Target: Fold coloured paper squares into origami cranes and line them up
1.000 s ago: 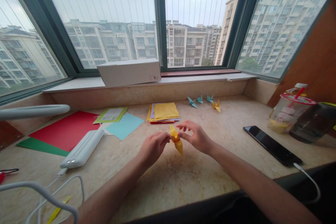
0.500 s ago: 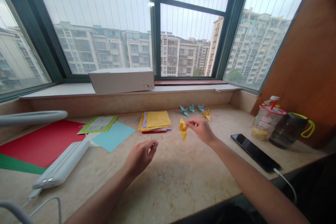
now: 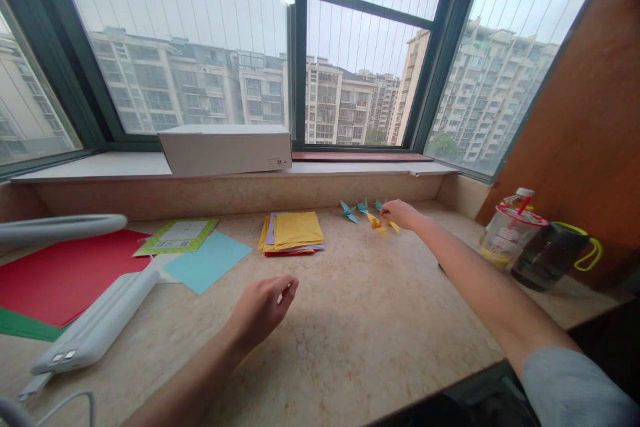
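My right hand (image 3: 401,215) is pinched on a yellow origami crane (image 3: 376,223), held just over the stone ledge at the back right. Beside it, a second yellow paper crane (image 3: 394,225) is partly covered by my fingers. Blue paper cranes stand close by: one on the left (image 3: 349,212), one in the middle (image 3: 363,206), and one half hidden (image 3: 379,205) by my hand. My left hand (image 3: 264,307) hovers over the front of the ledge with fingers curled together, nothing visible in them. The nearest thing to it is the stack of folded coloured paper (image 3: 299,230).
At left lie a light-blue sheet (image 3: 207,263), a green-edged packet (image 3: 177,237), red paper (image 3: 75,273) and a white power bank-like device (image 3: 95,323). A white box (image 3: 225,152) sits on the sill. A drink cup (image 3: 511,237) and dark bottle (image 3: 543,257) stand at right.
My right hand has carried the yellow crane back and to the right, up to the other cranes. Its forearm now covers most of the phone. The left hand has barely moved.
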`<state>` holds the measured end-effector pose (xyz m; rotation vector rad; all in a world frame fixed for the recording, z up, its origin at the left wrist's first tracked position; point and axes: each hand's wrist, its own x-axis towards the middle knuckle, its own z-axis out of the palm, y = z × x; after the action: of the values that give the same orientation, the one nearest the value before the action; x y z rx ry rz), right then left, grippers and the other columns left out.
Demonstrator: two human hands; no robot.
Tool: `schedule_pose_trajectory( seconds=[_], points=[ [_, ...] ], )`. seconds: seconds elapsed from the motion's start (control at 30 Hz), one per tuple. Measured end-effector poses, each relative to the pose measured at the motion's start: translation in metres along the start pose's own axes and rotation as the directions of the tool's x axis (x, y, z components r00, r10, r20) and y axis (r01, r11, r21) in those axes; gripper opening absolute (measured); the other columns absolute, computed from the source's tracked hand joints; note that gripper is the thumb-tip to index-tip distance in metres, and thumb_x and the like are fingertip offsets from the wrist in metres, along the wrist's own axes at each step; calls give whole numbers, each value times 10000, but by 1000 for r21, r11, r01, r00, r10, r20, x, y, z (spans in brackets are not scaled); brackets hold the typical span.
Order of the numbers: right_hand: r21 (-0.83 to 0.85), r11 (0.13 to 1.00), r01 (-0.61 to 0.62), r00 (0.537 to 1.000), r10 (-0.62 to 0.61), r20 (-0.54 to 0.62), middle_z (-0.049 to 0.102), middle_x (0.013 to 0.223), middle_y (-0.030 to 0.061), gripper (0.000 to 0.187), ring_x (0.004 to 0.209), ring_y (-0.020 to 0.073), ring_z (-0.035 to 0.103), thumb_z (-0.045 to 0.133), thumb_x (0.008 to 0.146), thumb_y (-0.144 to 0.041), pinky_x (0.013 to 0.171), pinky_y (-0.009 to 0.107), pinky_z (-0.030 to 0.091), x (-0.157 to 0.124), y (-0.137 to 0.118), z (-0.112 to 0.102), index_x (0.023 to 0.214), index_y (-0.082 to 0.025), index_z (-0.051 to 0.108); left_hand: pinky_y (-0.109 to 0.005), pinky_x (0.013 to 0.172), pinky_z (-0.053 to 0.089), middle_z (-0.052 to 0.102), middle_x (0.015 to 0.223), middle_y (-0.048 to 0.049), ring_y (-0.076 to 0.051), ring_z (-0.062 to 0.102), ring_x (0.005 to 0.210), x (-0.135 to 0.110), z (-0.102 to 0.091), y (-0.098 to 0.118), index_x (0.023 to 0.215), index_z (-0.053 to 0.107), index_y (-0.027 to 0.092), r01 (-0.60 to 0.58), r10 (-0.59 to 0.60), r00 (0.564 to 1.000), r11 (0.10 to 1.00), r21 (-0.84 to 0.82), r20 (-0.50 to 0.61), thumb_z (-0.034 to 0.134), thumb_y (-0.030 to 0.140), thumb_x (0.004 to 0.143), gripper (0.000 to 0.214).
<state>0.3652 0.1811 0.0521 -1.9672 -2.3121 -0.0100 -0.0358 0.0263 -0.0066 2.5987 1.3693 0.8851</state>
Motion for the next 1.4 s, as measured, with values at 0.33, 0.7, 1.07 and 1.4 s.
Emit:
schedule_pose_trajectory(
  seconds=[0.33,0.7,1.07,1.4],
  points=[
    [-160,987,-12,989,35,142,596,1243,91,284,1036,213,624,570,956,-322,876,414,542,37,2,11,1207,-191,585,-241,565,352,672,679,-3,-148,608,577,-1,-1,-1,770,596,208,-1,-2,999,999,49,49,410,295,962,281],
    [-207,978,4,988,28,149,596,1241,91,290,1036,215,624,573,954,-323,876,418,542,33,-1,11,1210,-186,583,-256,566,333,672,671,-9,-159,607,585,-1,1,-2,769,603,211,-10,8,999,999,52,45,427,294,958,271],
    [-213,977,-9,996,27,83,659,1215,126,306,1115,268,632,575,938,-257,914,398,489,16,-15,-14,1239,-211,606,-256,573,340,685,694,-18,-156,629,610,-1,1,1,778,599,196,-45,40,997,996,73,72,391,288,973,300],
    [42,995,87,996,-88,22,688,1187,107,284,1148,268,616,534,952,-303,958,350,451,-15,-127,27,1205,-237,646,-267,571,314,684,689,-41,-178,635,632,-1,2,3,733,597,188,-82,75,994,993,89,84,406,261,962,307]
  ],
)
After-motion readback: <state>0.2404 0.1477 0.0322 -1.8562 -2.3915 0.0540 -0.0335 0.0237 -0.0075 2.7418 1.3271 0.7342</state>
